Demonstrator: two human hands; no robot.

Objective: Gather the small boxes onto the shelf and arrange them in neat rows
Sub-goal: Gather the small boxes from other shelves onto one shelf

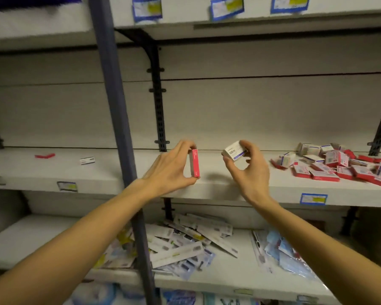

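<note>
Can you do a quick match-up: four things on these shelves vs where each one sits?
Things:
1. red box
2. white box
3. pile of boxes
4. flat packets

Places:
A. loose heap at the right of the middle shelf
B. held in the right hand
C. lower shelf
D. held in the left hand

Pairs: 1-D, 2-B, 3-A, 4-C

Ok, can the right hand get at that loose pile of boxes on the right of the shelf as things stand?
Probably yes for the path: the shelf between the right hand and the pile of boxes looks bare. But its fingers already hold a white box, so set that down first.
</note>
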